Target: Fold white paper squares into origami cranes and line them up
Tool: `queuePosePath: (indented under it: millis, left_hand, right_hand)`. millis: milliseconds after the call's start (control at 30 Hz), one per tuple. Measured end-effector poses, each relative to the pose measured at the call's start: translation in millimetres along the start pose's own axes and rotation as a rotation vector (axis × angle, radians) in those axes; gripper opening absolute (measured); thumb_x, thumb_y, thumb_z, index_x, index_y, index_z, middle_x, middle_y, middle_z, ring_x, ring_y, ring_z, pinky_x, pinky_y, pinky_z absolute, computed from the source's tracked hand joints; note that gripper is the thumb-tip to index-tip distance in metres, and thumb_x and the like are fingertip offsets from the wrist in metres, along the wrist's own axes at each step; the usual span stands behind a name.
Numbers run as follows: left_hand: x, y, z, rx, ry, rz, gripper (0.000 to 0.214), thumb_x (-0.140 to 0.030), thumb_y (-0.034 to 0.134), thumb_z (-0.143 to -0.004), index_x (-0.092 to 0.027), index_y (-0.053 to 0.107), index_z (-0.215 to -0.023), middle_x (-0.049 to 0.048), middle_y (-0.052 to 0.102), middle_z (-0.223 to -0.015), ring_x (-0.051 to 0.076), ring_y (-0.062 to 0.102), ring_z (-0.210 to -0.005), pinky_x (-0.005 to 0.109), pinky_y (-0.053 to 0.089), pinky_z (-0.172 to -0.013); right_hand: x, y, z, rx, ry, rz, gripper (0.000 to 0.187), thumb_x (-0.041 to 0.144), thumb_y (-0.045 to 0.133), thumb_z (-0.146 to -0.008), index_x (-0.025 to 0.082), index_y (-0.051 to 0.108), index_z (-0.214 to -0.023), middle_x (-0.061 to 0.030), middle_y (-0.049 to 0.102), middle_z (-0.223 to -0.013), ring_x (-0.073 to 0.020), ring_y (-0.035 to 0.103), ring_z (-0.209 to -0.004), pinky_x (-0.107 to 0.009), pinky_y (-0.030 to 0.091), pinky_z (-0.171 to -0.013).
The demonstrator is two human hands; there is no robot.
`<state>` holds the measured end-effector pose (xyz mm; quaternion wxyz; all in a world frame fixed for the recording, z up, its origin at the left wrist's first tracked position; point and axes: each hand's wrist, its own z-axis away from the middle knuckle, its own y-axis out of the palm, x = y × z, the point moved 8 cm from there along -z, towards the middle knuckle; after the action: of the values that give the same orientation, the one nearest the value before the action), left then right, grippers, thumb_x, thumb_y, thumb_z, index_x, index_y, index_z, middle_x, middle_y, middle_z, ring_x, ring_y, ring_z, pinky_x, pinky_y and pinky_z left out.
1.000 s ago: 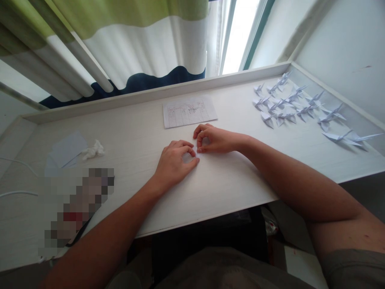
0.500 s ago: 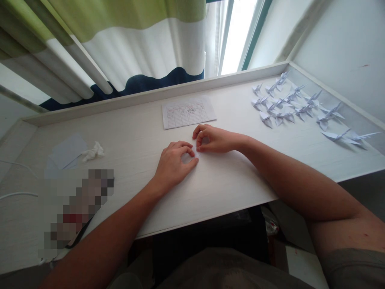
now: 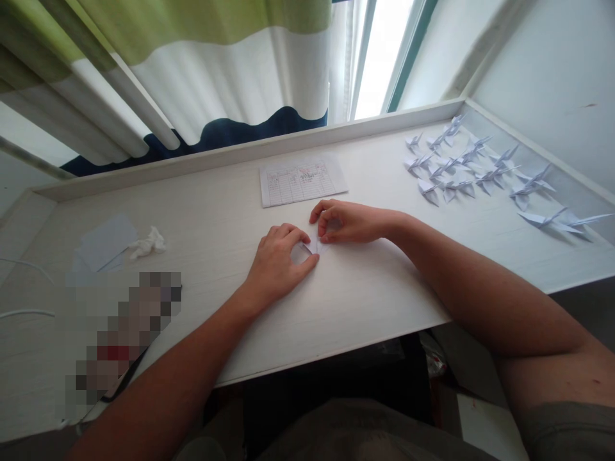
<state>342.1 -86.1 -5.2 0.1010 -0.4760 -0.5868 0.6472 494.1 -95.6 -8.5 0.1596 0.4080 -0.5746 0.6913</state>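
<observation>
A small folded piece of white paper [image 3: 312, 246] lies on the desk between my two hands, mostly covered by the fingers. My left hand [image 3: 281, 259] rests on its left side, with thumb and fingertips curved onto the paper. From the right, my right hand [image 3: 348, 222] reaches in with thumb and index finger pinched on the paper's right part; its other fingers are curled. Just beyond the hands lies a printed form with a table grid [image 3: 303, 180].
Several folded white paper cranes [image 3: 451, 168] stand at the desk's right back. Loose white sheets [image 3: 106, 243] and a crumpled tissue [image 3: 148, 243] lie at the left, near a blurred-out object [image 3: 134, 333] and white cables [image 3: 26, 314]. A raised rim [image 3: 250, 148] edges the desk's back.
My hands stay at the same spot on the paper, with small finger shifts. A little more of the paper shows between them. The view has moved slightly.
</observation>
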Motion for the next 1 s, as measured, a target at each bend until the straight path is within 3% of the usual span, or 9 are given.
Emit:
queuePosePath:
  millis: [733,1000]
  left_hand:
    - [-2.3,-0.3,-2.2,-0.010,-0.055,0.053,0.003,-0.029,0.074,-0.089,-0.026,0.074,-0.088,0.0042,0.072,-0.111,0.030,0.061,-0.115,0.052,0.049,-0.104]
    - [-1.6,-0.4,-2.3,-0.014,-0.069,0.060,0.003,-0.028,0.075,-0.088,-0.026,0.073,-0.088,0.0041,0.073,-0.111,0.030,0.062,-0.115,0.052,0.049,-0.104]
  right_hand:
    - [6.5,2.3,-3.3,-0.083,0.074,0.029,0.007,0.020,0.071,-0.080,0.022,0.075,-0.074,-0.0105,0.068,-0.124,-0.0298,0.063,-0.116,-0.042,0.053,-0.104]
    - [2.0,3.2,-5.7,-0.152,0.116,-0.007,0.008,0.016,0.070,-0.075,0.021,0.075,-0.072,-0.0104,0.069,-0.118,-0.0261,0.066,-0.101,-0.040,0.055,-0.096]
